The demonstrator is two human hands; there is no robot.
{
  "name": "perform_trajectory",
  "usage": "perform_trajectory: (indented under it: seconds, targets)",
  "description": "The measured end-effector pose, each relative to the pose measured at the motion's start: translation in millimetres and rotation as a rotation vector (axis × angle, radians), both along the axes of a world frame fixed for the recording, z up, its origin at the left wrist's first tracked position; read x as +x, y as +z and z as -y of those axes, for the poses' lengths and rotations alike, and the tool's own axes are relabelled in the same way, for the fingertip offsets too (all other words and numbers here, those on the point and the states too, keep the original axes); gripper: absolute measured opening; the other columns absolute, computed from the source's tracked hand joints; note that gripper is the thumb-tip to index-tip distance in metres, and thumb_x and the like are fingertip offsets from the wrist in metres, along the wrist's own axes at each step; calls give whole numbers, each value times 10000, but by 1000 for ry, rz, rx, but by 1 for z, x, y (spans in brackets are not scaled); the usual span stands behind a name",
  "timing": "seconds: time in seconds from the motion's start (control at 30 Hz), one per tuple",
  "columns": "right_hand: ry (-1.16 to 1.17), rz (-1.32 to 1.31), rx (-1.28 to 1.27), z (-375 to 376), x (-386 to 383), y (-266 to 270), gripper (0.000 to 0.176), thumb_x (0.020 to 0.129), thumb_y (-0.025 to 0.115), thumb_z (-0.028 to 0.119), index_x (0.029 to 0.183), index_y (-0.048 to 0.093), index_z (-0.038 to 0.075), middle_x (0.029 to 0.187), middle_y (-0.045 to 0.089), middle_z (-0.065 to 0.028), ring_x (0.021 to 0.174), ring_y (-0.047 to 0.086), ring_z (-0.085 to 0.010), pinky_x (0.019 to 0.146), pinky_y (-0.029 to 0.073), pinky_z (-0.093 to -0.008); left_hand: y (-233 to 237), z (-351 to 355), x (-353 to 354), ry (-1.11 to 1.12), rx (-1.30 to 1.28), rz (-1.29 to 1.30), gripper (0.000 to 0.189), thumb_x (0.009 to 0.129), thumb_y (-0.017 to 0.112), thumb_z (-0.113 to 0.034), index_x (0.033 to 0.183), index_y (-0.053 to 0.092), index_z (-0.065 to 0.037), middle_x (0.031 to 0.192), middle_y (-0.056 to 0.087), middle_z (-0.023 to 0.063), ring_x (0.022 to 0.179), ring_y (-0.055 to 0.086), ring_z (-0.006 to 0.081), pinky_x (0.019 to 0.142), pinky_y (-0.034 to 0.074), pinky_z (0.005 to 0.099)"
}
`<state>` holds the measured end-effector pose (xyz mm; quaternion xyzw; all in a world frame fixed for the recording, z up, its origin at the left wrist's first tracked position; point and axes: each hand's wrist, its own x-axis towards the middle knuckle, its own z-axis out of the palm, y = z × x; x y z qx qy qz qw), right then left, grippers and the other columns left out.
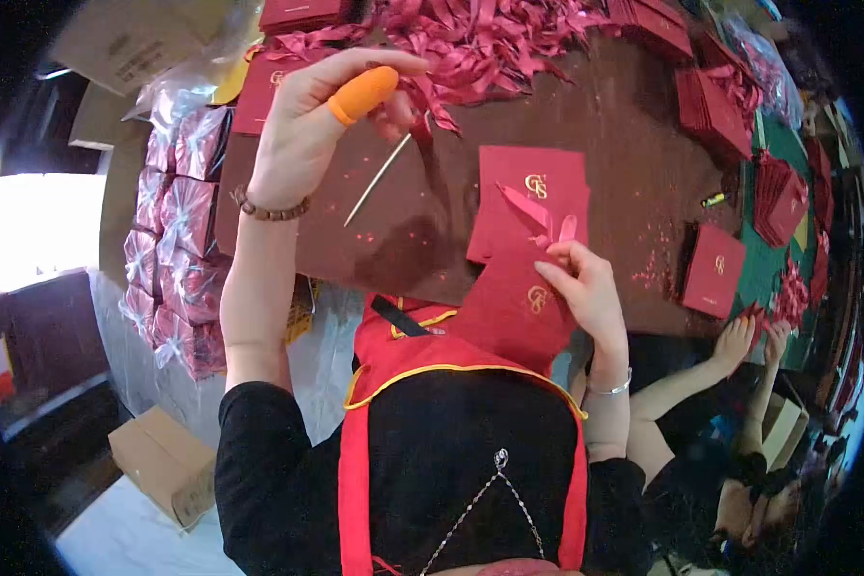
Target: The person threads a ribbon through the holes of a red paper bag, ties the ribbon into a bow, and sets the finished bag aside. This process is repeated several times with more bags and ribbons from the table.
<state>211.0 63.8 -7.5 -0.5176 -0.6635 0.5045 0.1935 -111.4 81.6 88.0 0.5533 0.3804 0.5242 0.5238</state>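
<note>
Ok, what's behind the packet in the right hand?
More red packets lie on the table beyond its top edge. Whatever the held packet covers, including their lower part, can't be seen.

Passable to the right of the stack of red cards (511, 178), across open tabletop (634, 173) flecked with red scraps (655, 259). Barred farther right of the stack by a card pile (713, 274) and a co-worker's hands (736, 342). Blocked beyond the stack by a heap of red ribbons (494, 48). Narrowed left of the stack by a pale stick (377, 180) and the raised left hand (341, 96); crowded on its near side by the right hand (588, 288) and a red card (494, 307).
</note>
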Motion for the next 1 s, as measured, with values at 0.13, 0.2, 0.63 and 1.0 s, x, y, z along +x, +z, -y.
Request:
perform_trajectory:
  seconds: [0.13,0.2,0.63,1.0]
  targets:
    - [-6,-5,70,-6,5,-4,215,811,660,94,977,616,-36,739,558,15,677,467,-47,609,398,-198,-26,7,24,232,273,-619,115,879,582,-117,911,641,-24,1061,585,77,1043,511,178,884,397,282]
    - [-10,-9,50,-5,6,-9,255,810,655,155,996,621,-16,798,660,-141,731,632,-165,673,481,-289,-40,13,41,-16,89,-327,106,878,570,-102,907,631,-19,950,606,43,920,560,122,802,441,256]
    - [89,74,-12,3,5,-1,267,869,579,207,1027,614,-5,802,654,-159,747,646,-215,673,473,-315,-101,58,109,-175,-233,-423,154,818,599,-90,951,619,-14,857,659,143,802,649,250,699,490,329]
    - [101,61,-61,10,7,-1,285,847,613,137,1083,597,-21,782,628,-47,716,540,-79,643,445,-245,-96,63,125,-89,-175,-539,149,808,620,-66,949,635,-22,852,663,135,788,659,210,689,507,302]
